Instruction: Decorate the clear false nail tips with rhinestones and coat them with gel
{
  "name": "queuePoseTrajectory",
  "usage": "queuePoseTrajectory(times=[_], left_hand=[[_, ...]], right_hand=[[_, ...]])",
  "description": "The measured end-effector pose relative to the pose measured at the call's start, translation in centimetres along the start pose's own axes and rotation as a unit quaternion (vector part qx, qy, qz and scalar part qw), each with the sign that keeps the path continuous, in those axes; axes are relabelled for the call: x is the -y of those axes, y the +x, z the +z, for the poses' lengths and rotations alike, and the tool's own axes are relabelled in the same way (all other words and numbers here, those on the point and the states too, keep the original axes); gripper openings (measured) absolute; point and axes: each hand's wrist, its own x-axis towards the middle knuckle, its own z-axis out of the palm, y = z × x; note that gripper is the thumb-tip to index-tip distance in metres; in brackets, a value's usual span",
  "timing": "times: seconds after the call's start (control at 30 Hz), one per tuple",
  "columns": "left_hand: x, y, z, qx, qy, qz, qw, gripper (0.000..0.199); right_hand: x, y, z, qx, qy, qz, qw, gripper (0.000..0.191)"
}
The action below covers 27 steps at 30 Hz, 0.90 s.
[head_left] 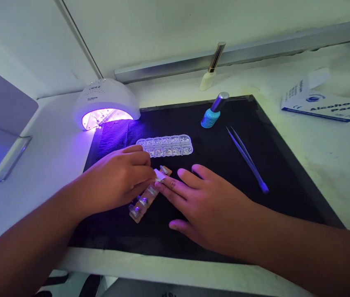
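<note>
In the head view, the left hand (120, 179) is pinching a small white pad (159, 175) at the tip of a finger of the right hand (207, 200). The right hand is reaching palm down, its index and middle fingers lying together and the others spreading apart. A tan strip with clear pieces (143, 201) is lying slantwise beneath the fingertips on a black mat (125, 237); whether the right hand is touching it, I cannot tell. A clear compartment case (175, 145) is resting just beyond. A white lamp (108, 97) is glowing at the mat's far left corner. A blue bottle (210, 118) is standing near tweezers (249, 161) on the mat, and an Alcohol Pads box (323, 101) is sitting on the white surface (301, 136).
</note>
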Motion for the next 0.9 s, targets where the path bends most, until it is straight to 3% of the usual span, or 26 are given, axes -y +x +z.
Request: queuePoseTrajectory(times=[0.17, 0.37, 0.47, 0.7, 0.9], left_hand=[[0.2, -0.1, -0.3, 0.003, 0.019, -0.011, 1.000, 0.024], [-0.5, -0.9, -2.3, -0.074, 0.006, -0.030, 0.997, 0.016], [-1.1, -1.4, -2.9, -0.080, 0.005, -0.031, 0.996, 0.014], [-1.0, -2.3, -0.5, -0.108, -0.058, -0.009, 0.992, 0.016], [-0.9, -2.1, 1.0, -0.063, -0.069, -0.003, 0.996, 0.020]], right_hand=[[0.2, -0.4, 0.1, 0.019, 0.002, 0.000, 1.000, 0.065], [0.3, -0.6, 0.0, 0.032, 0.004, 0.008, 0.999, 0.067], [0.5, -0.7, -0.6, 0.033, -0.007, 0.006, 0.999, 0.067], [1.0, -1.0, -1.4, 0.020, 0.008, -0.007, 1.000, 0.052], [1.3, -0.6, -1.0, 0.011, 0.039, -0.009, 0.999, 0.051]])
